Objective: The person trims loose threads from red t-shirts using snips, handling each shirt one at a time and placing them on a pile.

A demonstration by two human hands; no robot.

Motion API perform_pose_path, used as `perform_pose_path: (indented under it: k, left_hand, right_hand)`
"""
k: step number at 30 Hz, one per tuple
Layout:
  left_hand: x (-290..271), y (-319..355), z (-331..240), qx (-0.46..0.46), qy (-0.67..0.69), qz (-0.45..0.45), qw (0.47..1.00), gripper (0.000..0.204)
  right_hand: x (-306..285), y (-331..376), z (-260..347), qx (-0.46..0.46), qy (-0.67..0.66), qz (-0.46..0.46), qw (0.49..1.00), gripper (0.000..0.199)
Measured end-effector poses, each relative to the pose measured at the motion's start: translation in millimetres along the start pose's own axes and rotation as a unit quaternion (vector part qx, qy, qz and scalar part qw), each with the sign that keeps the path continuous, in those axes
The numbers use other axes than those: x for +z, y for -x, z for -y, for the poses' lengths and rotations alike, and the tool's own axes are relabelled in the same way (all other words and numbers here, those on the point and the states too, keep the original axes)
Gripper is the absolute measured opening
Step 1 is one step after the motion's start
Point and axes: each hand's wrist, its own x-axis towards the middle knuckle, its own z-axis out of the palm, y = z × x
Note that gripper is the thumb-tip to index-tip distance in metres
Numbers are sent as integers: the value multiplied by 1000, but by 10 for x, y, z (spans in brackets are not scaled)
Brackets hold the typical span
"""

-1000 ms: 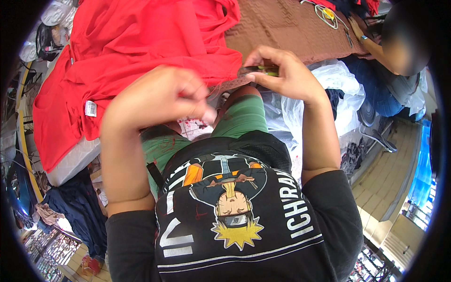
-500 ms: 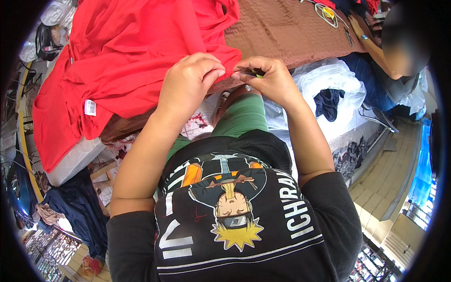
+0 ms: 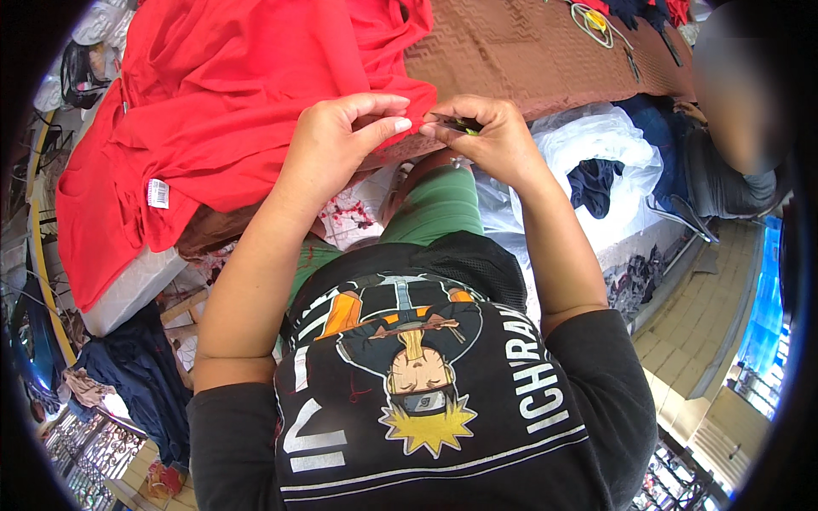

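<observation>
Since the earlier frame our left hand (image 3: 341, 140) has closed toward the right hand (image 3: 486, 136); both pinch the red garment (image 3: 221, 111) edge at the brown surface (image 3: 511, 51). Soft, light, limp: grip the hem.

The left hand (image 3: 341, 140) pinches the edge of a red garment (image 3: 213, 111) spread toward ten o'clock. Just beside it at twelve o'clock, the right hand (image 3: 490, 136) grips a small dark tool (image 3: 452, 125) over the brown table cover (image 3: 520, 51).

A brown quilted table covering (image 3: 528, 51) lies in bright daylight, with a tan tiled floor (image 3: 707, 332) at right.
</observation>
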Motion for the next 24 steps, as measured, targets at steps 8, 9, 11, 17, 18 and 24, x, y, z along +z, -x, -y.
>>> perform_pose_path:
  k: [8,9,11,17,18,24]
  left_hand:
    - [-13,-29,-33,10,-86,0,996,16]
    - [-18,-32,-60,6,-88,5,996,16]
    - [-29,-32,-114,-1,-93,15,996,16]
    - [-38,-47,-71,-14,-65,23,997,17]
    - [-34,-50,-75,-18,-63,24,998,16]
    - [-8,-43,-70,-7,-67,17,998,15]
  right_hand:
    - [-51,-26,61,-24,0,42,999,15]
    - [-84,-33,87,-26,-5,60,998,17]
    - [-162,-52,181,-73,54,57,994,20]
    - [-377,-229,283,-128,172,150,965,19]
    - [-377,-252,270,-126,176,158,963,18]
    - [-308,-326,305,-141,204,186,951,14]
